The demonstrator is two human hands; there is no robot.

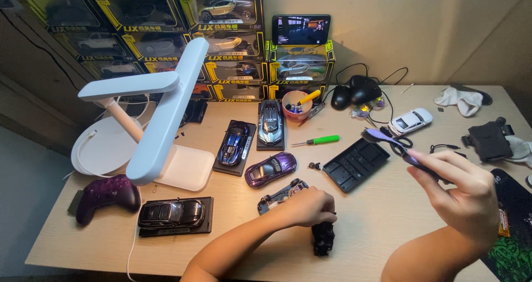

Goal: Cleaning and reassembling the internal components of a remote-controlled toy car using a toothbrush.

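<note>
Left hand (307,205) is down on the table, fingers curled over a stripped toy car chassis (282,195), with a small black part (323,237) sitting just at its 5 o'clock, touching the fingertips. Right hand (463,190) is raised off the table, thumb and fingers pinching a thin purple strip (394,144) that sticks out toward 10 o'clock. Judging by the layout, the car is already well apart: its black base tray (356,163) lies empty at 1 o'clock from the left hand, a tiny dark screw piece (317,165) sits just beside the tray, and a green screwdriver (317,141) rests farther up at 12 o'clock. Whether the chassis itself is fully stripped I cannot tell, the hand covers most of it. A complete purple car (271,168) stands at 11 o'clock, a white car (410,121) off at 1 o'clock near the table's back edge, a black car on its stand (173,214) at 9 o'clock, and a purple game controller (106,195) beyond it under the white lamp (160,116).
</note>
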